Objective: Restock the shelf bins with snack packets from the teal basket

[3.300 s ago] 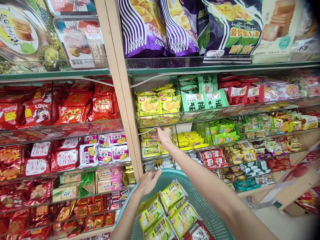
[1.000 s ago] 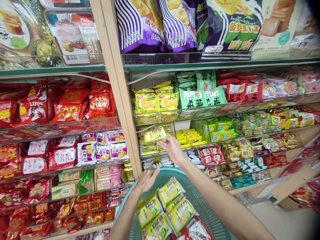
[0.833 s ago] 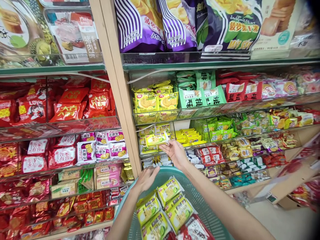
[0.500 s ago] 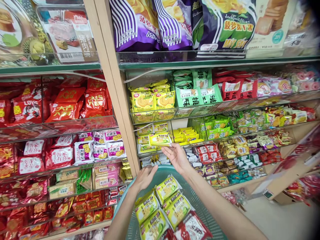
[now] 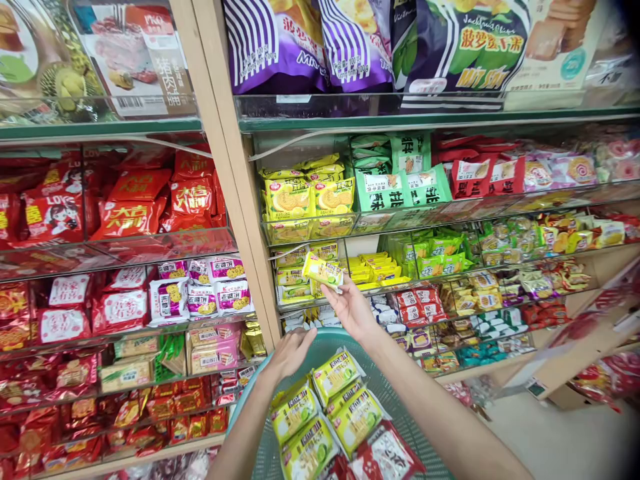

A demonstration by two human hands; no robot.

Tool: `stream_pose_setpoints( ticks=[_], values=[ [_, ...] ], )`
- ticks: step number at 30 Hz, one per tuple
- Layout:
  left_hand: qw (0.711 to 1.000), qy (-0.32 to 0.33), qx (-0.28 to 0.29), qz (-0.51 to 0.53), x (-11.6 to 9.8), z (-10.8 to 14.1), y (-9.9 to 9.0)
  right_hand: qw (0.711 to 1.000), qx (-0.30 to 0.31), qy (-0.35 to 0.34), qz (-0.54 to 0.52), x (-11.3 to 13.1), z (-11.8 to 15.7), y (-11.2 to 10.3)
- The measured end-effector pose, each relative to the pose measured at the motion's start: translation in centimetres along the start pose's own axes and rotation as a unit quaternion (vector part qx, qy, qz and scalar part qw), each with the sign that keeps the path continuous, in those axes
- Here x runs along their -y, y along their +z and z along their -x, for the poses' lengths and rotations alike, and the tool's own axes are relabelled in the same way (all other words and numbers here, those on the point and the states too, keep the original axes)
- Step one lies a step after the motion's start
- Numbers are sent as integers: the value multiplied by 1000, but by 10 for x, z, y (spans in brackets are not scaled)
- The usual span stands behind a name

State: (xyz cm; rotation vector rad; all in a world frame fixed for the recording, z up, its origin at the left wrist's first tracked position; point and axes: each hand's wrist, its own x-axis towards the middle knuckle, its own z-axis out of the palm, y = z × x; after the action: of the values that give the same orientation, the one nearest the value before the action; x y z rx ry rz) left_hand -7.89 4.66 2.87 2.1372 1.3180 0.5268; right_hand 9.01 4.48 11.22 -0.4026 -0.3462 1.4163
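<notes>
My right hand pinches a small yellow-and-white lemon biscuit packet by its lower right end. The packet is tilted, in front of a shelf compartment with similar lemon packets. My left hand grips the far left rim of a green plastic basket, thumb along the top, other fingers partly hidden. In the basket lie several lemon biscuit packets and a red-and-white packet.
Shelves of wrapped snacks fill the view, with clear plastic fronts and dividers. A wooden upright stands left of the compartment. Large purple chip bags sit on the top shelf. Grey floor shows at lower right.
My right hand has drawn the lemon packet slightly up, tilting it. The view has shifted a little. My left hand stays on the basket rim.
</notes>
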Motion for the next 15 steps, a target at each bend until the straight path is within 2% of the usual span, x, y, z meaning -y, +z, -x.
stream_pose_setpoints(
  ticks=[5, 15],
  values=[
    [1000, 7, 4, -6, -3, 0, -1, 999, -6, 41, -26, 1, 0, 8],
    [999, 1, 7, -31, -8, 0, -2, 995, -27, 72, -69, -3, -14, 15]
  ],
)
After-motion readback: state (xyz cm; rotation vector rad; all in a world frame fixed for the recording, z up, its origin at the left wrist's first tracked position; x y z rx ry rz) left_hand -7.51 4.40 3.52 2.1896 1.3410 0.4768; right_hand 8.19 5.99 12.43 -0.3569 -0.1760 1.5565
